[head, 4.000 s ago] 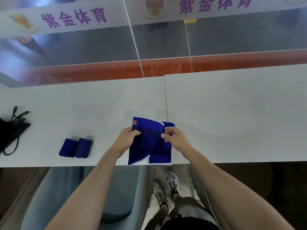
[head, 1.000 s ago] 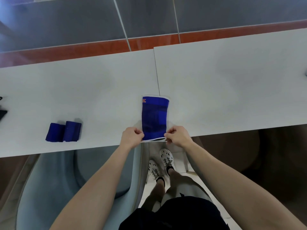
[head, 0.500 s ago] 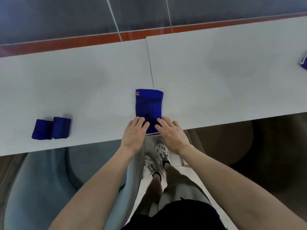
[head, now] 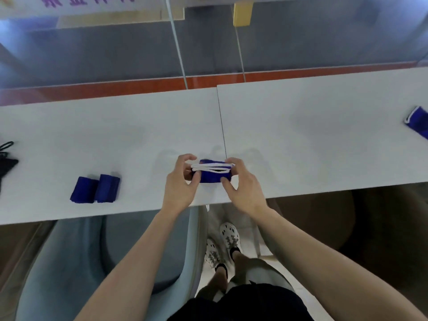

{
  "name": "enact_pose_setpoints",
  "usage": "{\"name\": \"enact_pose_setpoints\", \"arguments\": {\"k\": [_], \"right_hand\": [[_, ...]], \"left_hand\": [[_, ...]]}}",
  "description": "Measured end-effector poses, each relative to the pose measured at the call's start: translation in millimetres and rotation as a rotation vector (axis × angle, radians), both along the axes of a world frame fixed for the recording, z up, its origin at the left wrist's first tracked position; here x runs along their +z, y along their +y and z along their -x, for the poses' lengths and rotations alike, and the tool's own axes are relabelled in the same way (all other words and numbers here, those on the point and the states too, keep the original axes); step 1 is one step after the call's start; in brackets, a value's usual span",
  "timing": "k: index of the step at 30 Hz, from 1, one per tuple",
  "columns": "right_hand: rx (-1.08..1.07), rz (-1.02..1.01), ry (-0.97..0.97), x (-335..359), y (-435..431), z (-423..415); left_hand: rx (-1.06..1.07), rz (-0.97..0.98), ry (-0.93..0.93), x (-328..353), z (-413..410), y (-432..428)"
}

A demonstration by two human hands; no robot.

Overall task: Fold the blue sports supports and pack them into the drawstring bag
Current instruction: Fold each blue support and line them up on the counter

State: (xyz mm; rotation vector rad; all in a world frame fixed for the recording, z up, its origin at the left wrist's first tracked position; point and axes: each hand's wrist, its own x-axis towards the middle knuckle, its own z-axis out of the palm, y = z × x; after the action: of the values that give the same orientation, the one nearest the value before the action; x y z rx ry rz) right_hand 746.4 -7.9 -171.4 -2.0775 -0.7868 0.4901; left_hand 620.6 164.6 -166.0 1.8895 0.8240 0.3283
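Observation:
A blue sports support (head: 212, 173) with white edging is folded into a short thick bundle near the front edge of the white table (head: 301, 140). My left hand (head: 179, 184) grips its left end and my right hand (head: 242, 184) grips its right end, holding it just above the tabletop. Two folded blue supports (head: 95, 189) lie side by side to the left. Another blue support (head: 418, 120) shows partly at the right edge. The black drawstring bag (head: 5, 164) lies at the far left, mostly out of frame.
A seam (head: 221, 126) splits the table into two panels. A grey chair (head: 92, 262) stands under the table's front edge on the left. My feet in white shoes (head: 222, 244) are below. A glass partition rises behind the table.
The support lay flat and long under my hands half a second ago; now it is folded over into a compact bundle and held between both hands. The view has tilted up.

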Motion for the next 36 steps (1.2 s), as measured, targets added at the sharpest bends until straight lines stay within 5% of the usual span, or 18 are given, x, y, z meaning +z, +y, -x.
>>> {"name": "enact_pose_setpoints", "arguments": {"k": [8, 25, 36], "right_hand": [[-0.171, -0.246, 0.109, 87, 37, -3], [-0.074, -0.286, 0.039, 140, 36, -10], [-0.070, -0.283, -0.200, 139, -3, -35]], "left_hand": [[0.010, -0.073, -0.185, 80, -1, 26], [-0.135, -0.360, -0.133, 159, -2, 36], [-0.233, -0.425, -0.132, 168, -20, 13]]}}
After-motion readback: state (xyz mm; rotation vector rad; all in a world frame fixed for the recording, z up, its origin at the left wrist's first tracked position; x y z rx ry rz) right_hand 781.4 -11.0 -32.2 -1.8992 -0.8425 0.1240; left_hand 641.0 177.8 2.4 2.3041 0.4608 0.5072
